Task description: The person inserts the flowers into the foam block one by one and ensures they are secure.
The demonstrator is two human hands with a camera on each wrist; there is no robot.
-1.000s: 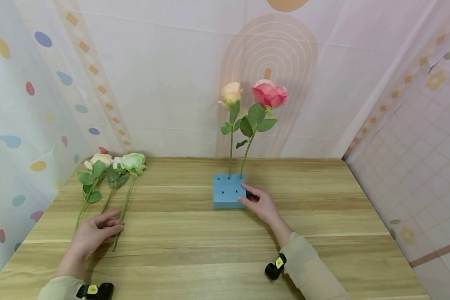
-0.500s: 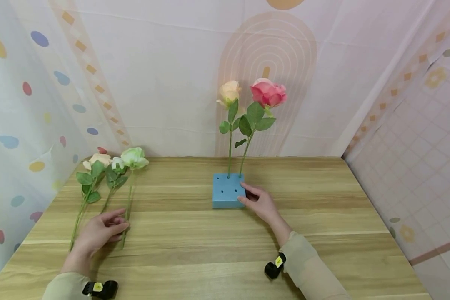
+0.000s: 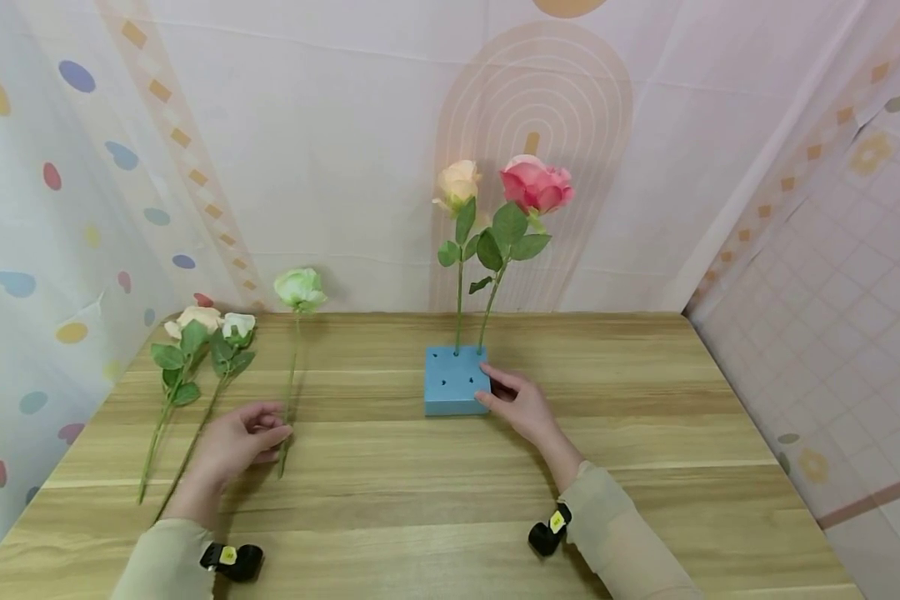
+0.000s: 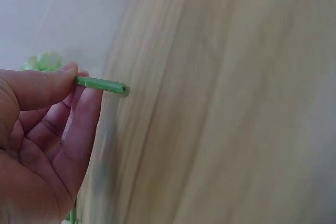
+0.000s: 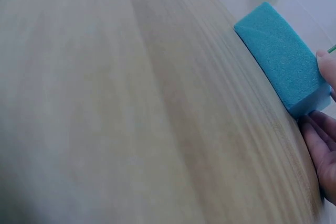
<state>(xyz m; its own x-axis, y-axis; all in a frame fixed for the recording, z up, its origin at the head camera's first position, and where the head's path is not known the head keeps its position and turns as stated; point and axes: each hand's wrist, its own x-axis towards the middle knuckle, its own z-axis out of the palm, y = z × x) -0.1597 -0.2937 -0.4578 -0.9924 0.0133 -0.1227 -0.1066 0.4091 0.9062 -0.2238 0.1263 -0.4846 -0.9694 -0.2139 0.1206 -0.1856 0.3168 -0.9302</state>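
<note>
"Two blooms upright, head view: pink rose [image 3: 537,183], broad, ruffled; peach rose [image 3: 457,182], tighter. Stems set in holes of a squarish blue block [image 3: 456,379] on the tabletop [image 3: 390,517]."

"Hands?"

"Left hand [image 3: 240,440] pinches the thin stem of a pale green flower [image 3: 300,287], left of the block, well apart from it. Right hand [image 3: 521,408] grips the block's right side."

"Lying down?"

"Cream rose [image 3: 198,319] and white rose [image 3: 238,327], leafy, at the tabletop's left. Surface: wood grain, pale and brown bands. Behind, a creased pale backdrop [image 3: 345,167], arch print; coloured blobs left, grid right."

"Left wrist view?"

"Thumb and finger on a smooth green stem, blunt end poking past them. Flower head blurred."

"Right wrist view?"

"Block thick, sharp-edged, finely speckled. Thumb above, fingers underneath its near end; hand partly out of frame."
</note>
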